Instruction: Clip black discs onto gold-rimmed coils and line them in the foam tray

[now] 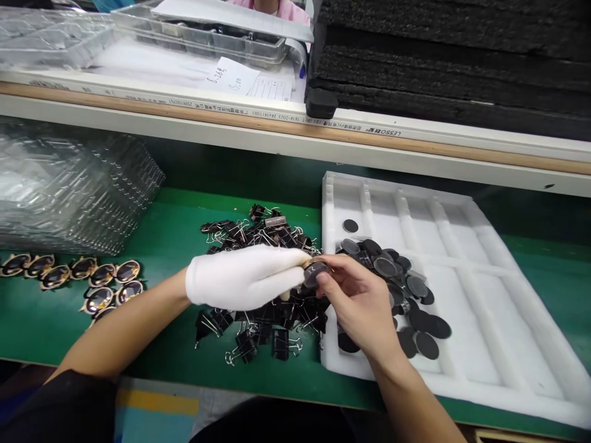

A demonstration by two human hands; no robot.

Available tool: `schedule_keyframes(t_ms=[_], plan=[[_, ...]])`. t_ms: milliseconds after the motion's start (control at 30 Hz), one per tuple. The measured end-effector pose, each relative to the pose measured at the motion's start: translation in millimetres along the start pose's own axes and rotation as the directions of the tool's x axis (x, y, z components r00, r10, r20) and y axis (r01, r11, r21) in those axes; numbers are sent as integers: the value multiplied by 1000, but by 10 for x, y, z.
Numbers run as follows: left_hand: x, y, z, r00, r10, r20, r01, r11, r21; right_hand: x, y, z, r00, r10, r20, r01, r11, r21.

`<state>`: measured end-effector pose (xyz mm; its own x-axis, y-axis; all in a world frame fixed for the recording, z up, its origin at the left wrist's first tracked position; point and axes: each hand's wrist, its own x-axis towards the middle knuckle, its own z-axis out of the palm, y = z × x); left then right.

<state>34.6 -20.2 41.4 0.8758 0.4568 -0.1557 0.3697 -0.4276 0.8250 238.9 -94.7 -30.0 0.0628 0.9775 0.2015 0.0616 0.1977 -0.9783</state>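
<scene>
My left hand (249, 277), in a white glove, has its fingers pressed together on a small round dark lens (314, 272) marked with pale writing. My bare right hand (362, 301) pinches the same lens from the other side, thumb in front. A thin gold-coloured edge shows at the top of the lens. Beneath both hands lies a heap of black binder clips (263, 332) on the green table. Many loose dark round lenses (385, 266) lie in the white foam tray (462, 264) to the right.
Gold-framed sunglasses (99, 275) lie in rows at the left, before a stack of clear plastic trays (69, 191). A shelf edge (277, 132) crosses above the table. It bears papers (235, 77) and black foam sheets (447, 61). A person in pink (290, 11) is behind.
</scene>
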Motion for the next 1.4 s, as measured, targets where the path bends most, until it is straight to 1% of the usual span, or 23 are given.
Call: schedule_keyframes(t_ms=[133,233,300,367,433,500,533,600,633,667,700,800,833,900,933,1000,1067,1100,1167,1233,1267,1333,1400], plan=[[18,-23,30,999,3,-51,-3,1000,-4,7,5,-9,1000,-11,-5,11,1000,12],[59,-64,107,980,-22,-196,47,991,125,3,1,-14,1000,0,23,-1,999,41],[79,-85,150,961,-1,-278,71,968,240,-3,-10,-19,998,6,55,-8,999,32],[86,-96,166,955,42,-295,55,949,311,-11,-21,-26,996,20,85,-23,999,27],[83,-108,151,957,64,-282,35,942,333,-18,-22,-38,995,46,86,-50,998,46],[80,-142,115,946,63,-318,74,914,400,-17,-10,-58,996,73,51,-77,993,93],[81,-172,94,923,53,-380,139,877,459,-10,0,-70,996,83,20,-85,988,128],[88,-249,54,842,51,-538,316,761,566,17,18,-99,993,99,-59,-85,976,201],[93,-289,34,804,59,-592,384,708,592,36,26,-114,989,109,-98,-84,969,231],[98,-325,14,784,63,-617,420,679,603,56,31,-127,984,124,-125,-89,963,254],[105,-352,-9,791,62,-609,416,675,609,76,35,-139,980,142,-139,-100,957,271],[161,-360,-101,858,58,-511,314,726,611,120,42,-159,972,200,-120,-152,933,325],[202,-342,-141,870,59,-489,299,726,619,127,42,-163,971,214,-106,-166,924,344],[324,-294,-232,898,59,-436,283,681,676,136,42,-168,970,227,-86,-182,914,363],[400,-272,-280,922,54,-384,261,645,718,138,40,-173,970,228,-79,-186,914,360],[553,-241,-378,972,28,-232,169,604,779,141,35,-186,971,231,-66,-195,918,347],[663,-225,-464,992,26,-124,78,641,764,142,28,-201,969,242,-53,-209,914,348],[691,-219,-496,992,45,-117,56,673,737,141,23,-206,968,246,-45,-215,909,358],[697,-211,-529,977,92,-193,69,721,690,137,11,-205,971,236,-32,-206,900,383],[665,-213,-521,952,113,-284,121,715,689,130,-2,-192,978,208,-32,-180,902,393],[649,-223,-508,947,104,-303,148,698,701,127,-8,-182,980,198,-33,-170,905,390],[632,-263,-481,961,51,-273,173,660,731,120,-18,-165,980,197,-34,-170,910,378],[636,-324,-475,981,-7,-193,151,651,744,114,-21,-158,978,208,-26,-184,909,374]])
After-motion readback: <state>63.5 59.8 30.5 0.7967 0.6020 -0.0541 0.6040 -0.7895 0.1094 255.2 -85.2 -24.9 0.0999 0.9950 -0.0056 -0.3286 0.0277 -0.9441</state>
